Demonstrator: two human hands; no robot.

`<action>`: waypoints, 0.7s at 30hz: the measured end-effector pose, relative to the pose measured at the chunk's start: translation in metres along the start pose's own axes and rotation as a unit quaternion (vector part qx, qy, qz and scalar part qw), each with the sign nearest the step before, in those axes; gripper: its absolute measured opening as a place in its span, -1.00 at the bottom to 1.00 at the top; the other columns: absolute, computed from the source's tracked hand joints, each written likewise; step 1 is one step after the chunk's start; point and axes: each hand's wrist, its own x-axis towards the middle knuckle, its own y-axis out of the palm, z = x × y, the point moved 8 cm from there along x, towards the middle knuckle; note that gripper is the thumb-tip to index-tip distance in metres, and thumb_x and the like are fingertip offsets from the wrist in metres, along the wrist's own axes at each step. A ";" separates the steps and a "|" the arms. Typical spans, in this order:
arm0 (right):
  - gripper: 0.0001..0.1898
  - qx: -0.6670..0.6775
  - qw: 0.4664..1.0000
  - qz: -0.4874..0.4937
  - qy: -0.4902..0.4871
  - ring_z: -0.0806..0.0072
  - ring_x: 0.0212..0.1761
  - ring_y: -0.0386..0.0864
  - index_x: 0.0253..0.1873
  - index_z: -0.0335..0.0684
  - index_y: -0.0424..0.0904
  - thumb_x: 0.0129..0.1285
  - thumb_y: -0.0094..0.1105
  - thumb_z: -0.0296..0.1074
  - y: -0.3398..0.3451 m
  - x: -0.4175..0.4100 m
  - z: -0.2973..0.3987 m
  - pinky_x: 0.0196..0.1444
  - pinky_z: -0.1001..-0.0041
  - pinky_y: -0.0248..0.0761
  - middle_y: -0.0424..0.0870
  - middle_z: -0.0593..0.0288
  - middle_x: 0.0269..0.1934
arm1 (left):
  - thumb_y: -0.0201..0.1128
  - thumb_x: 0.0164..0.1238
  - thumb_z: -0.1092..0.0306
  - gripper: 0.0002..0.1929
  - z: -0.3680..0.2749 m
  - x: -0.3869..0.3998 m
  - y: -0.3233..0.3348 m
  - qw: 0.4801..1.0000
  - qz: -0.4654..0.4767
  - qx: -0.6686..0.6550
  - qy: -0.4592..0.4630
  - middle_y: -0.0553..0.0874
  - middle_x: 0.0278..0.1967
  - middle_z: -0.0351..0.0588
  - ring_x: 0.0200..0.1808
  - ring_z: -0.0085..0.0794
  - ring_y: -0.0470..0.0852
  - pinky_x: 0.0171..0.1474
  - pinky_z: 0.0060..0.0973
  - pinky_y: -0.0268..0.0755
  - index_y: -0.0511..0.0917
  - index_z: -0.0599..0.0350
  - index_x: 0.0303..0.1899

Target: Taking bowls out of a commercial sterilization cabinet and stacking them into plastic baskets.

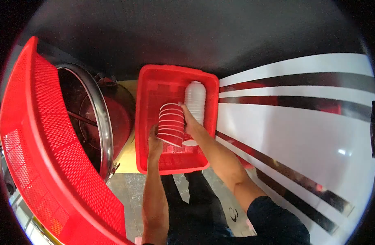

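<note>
A nested stack of red paper cups or bowls with white rims [171,124] is held between my two hands, over a red plastic crate [149,92]. My left hand [155,139] grips the stack's lower left side. On its right side, my right hand [190,121] holds it near the upper end. A long stack of white bowls or lids [195,95] lies along the crate's right side, partly covered by my right hand and forearm. Below that hand, a white rim [190,143] shows, with a little red beside it; the rest is hidden.
At the left rises a large red perforated plastic basket [49,122]. Behind it stands a round metal drum with a shiny rim [106,131]. A yellow surface [126,162] lies under the crate. White panels with dark gaps [285,134] stand close on the right; a dark wall [187,33] is beyond.
</note>
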 end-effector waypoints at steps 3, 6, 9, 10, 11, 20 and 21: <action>-0.04 -0.020 1.000 0.018 0.007 0.14 0.40 0.54 0.49 -0.12 0.42 0.16 0.37 0.45 0.007 0.027 0.013 0.51 0.02 0.37 0.56 0.02 0.43 | 0.24 0.58 0.34 -0.51 0.022 0.029 0.009 0.999 -0.021 -0.040 -0.003 0.72 0.21 0.02 0.20 -0.36 0.69 0.27 -0.37 0.54 0.44 0.30 0.42; -0.06 -0.049 0.995 0.083 -0.014 0.17 0.40 0.54 0.49 -0.16 0.41 0.18 0.38 0.40 0.035 0.042 0.025 0.49 0.11 0.40 0.56 -0.02 0.43 | 0.25 0.57 0.40 -0.50 0.058 0.047 -0.001 0.993 -0.084 -0.077 -0.028 0.73 0.20 -0.07 0.18 -0.40 0.68 0.26 -0.37 0.55 0.47 0.26 0.45; -0.08 -0.095 0.995 0.032 0.004 0.17 0.36 0.57 0.48 -0.20 0.41 0.21 0.37 0.37 0.020 0.067 0.039 0.46 0.14 0.44 0.57 -0.01 0.41 | 0.29 0.56 0.36 -0.51 0.075 0.067 0.016 0.987 -0.041 -0.141 -0.063 0.73 0.20 -0.07 0.17 -0.42 0.67 0.26 -0.36 0.56 0.49 0.23 0.43; -0.13 -0.105 0.994 0.001 -0.030 0.18 0.31 0.60 0.46 -0.17 0.42 0.24 0.34 0.35 0.008 0.078 0.050 0.42 0.11 0.47 0.61 0.00 0.36 | 0.29 0.56 0.36 -0.51 0.079 0.077 0.024 0.986 -0.036 -0.145 -0.070 0.73 0.20 -0.07 0.17 -0.42 0.67 0.26 -0.36 0.56 0.49 0.23 0.43; -0.13 -0.104 0.994 -0.009 -0.028 0.18 0.31 0.60 0.46 -0.17 0.42 0.24 0.34 0.35 -0.003 0.088 0.054 0.42 0.11 0.47 0.61 0.00 0.36 | 0.31 0.55 0.34 -0.50 0.083 0.090 0.035 0.984 -0.010 -0.156 -0.087 0.73 0.20 -0.08 0.16 -0.43 0.68 0.26 -0.36 0.57 0.49 0.22 0.43; 0.05 -0.153 0.967 -0.172 -0.108 0.06 0.42 0.51 0.54 -0.33 0.29 0.17 0.41 0.37 0.006 0.131 0.080 0.43 0.03 0.43 0.51 -0.14 0.43 | 0.35 0.53 0.30 -0.52 0.146 0.163 0.014 0.984 0.042 -0.113 -0.129 0.75 0.17 -0.12 0.09 -0.43 0.71 0.19 -0.34 0.60 0.54 0.15 0.39; 0.10 -0.174 0.957 -0.202 -0.110 0.03 0.45 0.49 0.56 -0.37 0.27 0.16 0.42 0.39 -0.001 0.135 0.084 0.45 0.03 0.41 0.48 -0.17 0.45 | 0.35 0.53 0.30 -0.53 0.150 0.164 0.021 0.981 0.062 -0.094 -0.157 0.75 0.17 -0.12 0.11 -0.43 0.70 0.21 -0.33 0.59 0.55 0.15 0.38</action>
